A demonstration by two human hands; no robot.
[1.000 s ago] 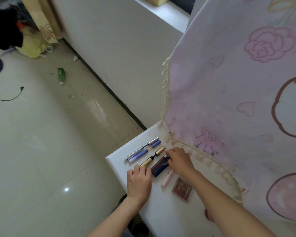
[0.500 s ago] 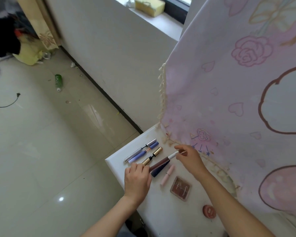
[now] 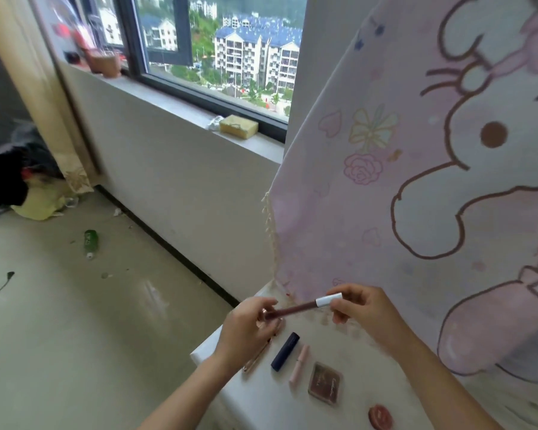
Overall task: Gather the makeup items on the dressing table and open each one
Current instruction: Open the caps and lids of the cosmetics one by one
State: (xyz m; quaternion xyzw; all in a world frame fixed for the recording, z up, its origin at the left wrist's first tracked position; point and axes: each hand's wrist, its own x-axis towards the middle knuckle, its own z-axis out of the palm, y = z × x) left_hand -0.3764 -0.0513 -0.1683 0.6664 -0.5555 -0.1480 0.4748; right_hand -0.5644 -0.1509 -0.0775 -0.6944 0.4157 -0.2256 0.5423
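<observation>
I hold a thin brown makeup pencil with a white cap above the white dressing table. My left hand grips its brown end and my right hand pinches the white cap end. Below on the table lie a dark blue tube, a pale pink tube, a square brown compact and a small round red pot. A gold pen shows partly under my left hand; other pens are hidden by it.
A pink cartoon cloth hangs over the table's back and right side. The table's left edge drops to a tiled floor with a green bottle. A windowsill with a yellow sponge runs behind.
Both hands have lifted off the table with the brown pencil, now held between them in the air. The camera has tilted up, bringing the window into view.
</observation>
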